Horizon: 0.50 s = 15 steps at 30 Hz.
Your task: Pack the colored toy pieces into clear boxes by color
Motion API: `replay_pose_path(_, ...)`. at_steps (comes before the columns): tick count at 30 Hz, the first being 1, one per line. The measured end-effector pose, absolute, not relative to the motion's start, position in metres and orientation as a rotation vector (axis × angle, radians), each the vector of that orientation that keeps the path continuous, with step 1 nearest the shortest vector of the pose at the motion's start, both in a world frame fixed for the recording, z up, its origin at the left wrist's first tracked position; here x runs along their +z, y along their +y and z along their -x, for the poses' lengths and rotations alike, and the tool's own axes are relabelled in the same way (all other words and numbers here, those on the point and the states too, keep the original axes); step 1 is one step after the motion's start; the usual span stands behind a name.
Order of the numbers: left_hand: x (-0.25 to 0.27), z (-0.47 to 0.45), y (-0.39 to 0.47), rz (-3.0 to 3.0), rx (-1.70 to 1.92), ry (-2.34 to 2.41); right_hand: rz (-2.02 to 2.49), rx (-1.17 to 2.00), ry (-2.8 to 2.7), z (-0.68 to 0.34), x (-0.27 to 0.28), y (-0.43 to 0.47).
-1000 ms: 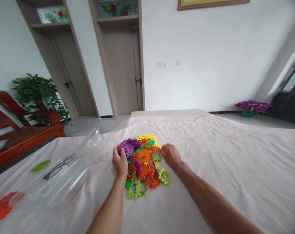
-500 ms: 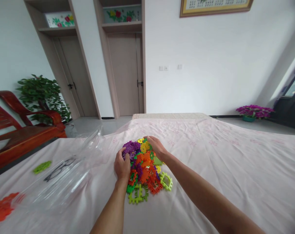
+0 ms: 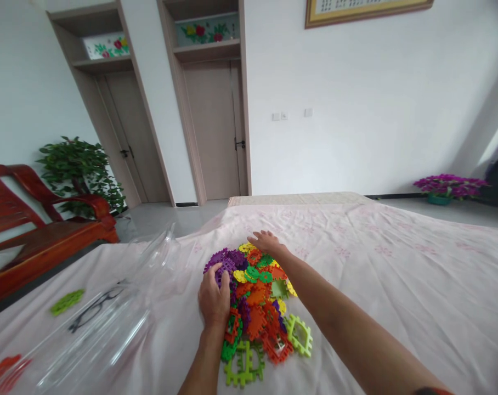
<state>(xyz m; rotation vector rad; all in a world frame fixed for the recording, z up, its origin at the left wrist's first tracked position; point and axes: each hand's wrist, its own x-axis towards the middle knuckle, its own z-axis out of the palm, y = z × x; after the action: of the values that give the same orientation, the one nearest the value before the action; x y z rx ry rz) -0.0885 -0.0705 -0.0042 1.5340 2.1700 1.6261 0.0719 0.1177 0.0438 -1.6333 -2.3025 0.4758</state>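
Note:
A heap of plastic toothed building pieces point(image 3: 257, 296) in orange, purple, green and yellow lies on the cloth before me. My left hand point(image 3: 214, 296) is at the heap's left side, its fingers and thumb apart and resting against purple gear-shaped pieces point(image 3: 222, 263). No firm grip shows there. Over the far edge of the heap is my right hand point(image 3: 269, 241), fingers stretched out, beside yellow gear-shaped pieces point(image 3: 246, 248). Lime-green square frames point(image 3: 244, 366) lie at the near edge, next to a red frame point(image 3: 278, 346). The right forearm covers part of the right side.
Clear plastic packaging point(image 3: 96, 329) with black glasses point(image 3: 95, 308) lies to the left. Separate from the heap are a lime-green piece point(image 3: 68, 302) and orange pieces point(image 3: 2, 370). The pink-white cloth point(image 3: 380, 307) is wrinkled. A wooden bench point(image 3: 68, 225) stands beyond at left.
My right hand has opened out and its fingers have lifted from the yellow pieces. More green and yellow pieces show spread across the heap's top. The view has shifted slightly.

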Motion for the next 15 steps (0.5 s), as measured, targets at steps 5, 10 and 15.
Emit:
replay_pose_path(5,0.000,0.086,-0.072,-1.556,1.540,2.196,1.621,0.505,-2.457,-0.052,0.042,0.117)
replay_pose_path(10,0.005,0.080,-0.072,-1.606,1.442,2.215,1.523,0.729,-2.506,-0.057,0.056,0.106)
replay_pose_path(15,0.007,0.071,-0.067,-1.641,1.435,2.230,1.399,0.994,-2.373,-0.068,0.065,0.087)
